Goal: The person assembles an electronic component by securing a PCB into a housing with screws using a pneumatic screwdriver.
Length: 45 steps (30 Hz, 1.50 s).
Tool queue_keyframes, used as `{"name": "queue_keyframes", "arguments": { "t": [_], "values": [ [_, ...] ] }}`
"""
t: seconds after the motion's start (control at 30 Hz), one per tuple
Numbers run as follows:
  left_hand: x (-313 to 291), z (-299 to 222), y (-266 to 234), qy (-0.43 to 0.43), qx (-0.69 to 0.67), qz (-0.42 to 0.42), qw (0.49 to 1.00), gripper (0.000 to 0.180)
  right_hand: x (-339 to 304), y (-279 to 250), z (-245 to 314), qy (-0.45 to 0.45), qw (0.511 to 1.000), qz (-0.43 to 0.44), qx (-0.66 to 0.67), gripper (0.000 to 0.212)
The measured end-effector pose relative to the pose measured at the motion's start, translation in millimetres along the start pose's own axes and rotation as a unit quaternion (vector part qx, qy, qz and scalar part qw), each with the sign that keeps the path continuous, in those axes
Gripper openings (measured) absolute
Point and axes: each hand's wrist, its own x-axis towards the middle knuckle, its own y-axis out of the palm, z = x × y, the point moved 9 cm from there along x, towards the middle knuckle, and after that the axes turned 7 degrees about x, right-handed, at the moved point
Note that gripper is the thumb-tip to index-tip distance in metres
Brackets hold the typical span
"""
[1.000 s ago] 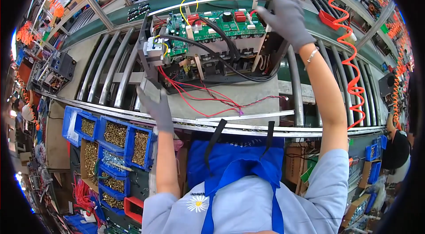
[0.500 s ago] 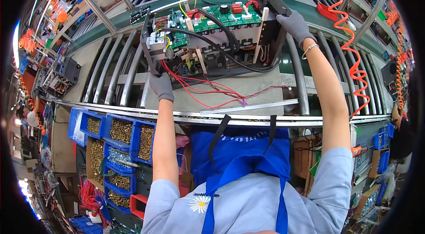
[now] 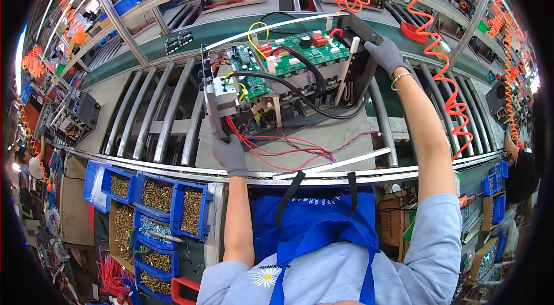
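Note:
An open electronics chassis (image 3: pixel 362 77) with dark metal panels sits askew on a flat board (image 3: pixel 225 152) over the roller conveyor. Green circuit boards (image 3: pixel 314 54) fill its top, crossed by thick black cables (image 3: pixel 277 81) and a yellow wire (image 3: pixel 254 36). Gloved in grey, my left hand (image 3: pixel 229 155) is closed on the lower end of the left panel. My right hand (image 3: pixel 385 55), also gloved, grips the upper edge of the right panel. Loose red wires (image 3: pixel 277 155) trail from the chassis front toward me, beside a thin metal strip (image 3: pixel 346 163).
Blue bins (image 3: pixel 156 195) of brass fasteners stand below at left. Metal rollers (image 3: pixel 173 111) run along both sides. Orange coiled hoses (image 3: pixel 430 28) hang at right. Another chassis (image 3: pixel 75 114) stands at far left, and a small circuit board (image 3: pixel 179 42) lies behind on the green surface.
The chassis has turned, its left end swinging toward me and to the right. My left hand has moved with it; my right hand keeps its hold. The whole view has shifted slightly.

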Motion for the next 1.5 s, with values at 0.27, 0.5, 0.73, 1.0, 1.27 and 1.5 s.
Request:
{"name": "queue_keyframes", "arguments": {
  "t": [0.27, 0.5, 0.73, 1.0, 1.27, 1.5],
  "values": [
    [-3.6, -4.5, 25.8, 0.001, 0.064, 0.046, 0.997, 0.021, -26.8, -29.1, -47.9, -0.054, 0.994, -0.067, 0.071, 0.042],
    [57.7, 44.8, 52.8, 0.052, -0.192, 0.131, 0.971, 0.056, -93.4, -47.3, -26.9, -0.11, 0.984, -0.124, 0.068, 0.044],
    [54.0, 42.7, 63.8, -0.023, -0.152, 0.129, 0.98, 0.035, -98.2, -59.6, -31.5, -0.095, 0.982, -0.14, 0.088, 0.032],
    [48.2, 33.4, 56.4, -0.041, -0.159, 0.09, 0.982, 0.046, -92.0, -59.3, -30.9, -0.093, 0.992, -0.072, 0.038, 0.031],
    [52.2, 33.3, 47.5, -0.063, -0.082, 0.129, 0.986, 0.05, -84.8, -56.8, -26.0, -0.084, 0.995, 0.043, -0.027, 0.043],
    [-126.3, -137.8, 7.5, 0.2, 0.077, 0.065, 0.975, 0.073, -161.7, -67.2, -81.4, -0.179, 0.931, -0.196, 0.251, 0.066]
  ]
}}
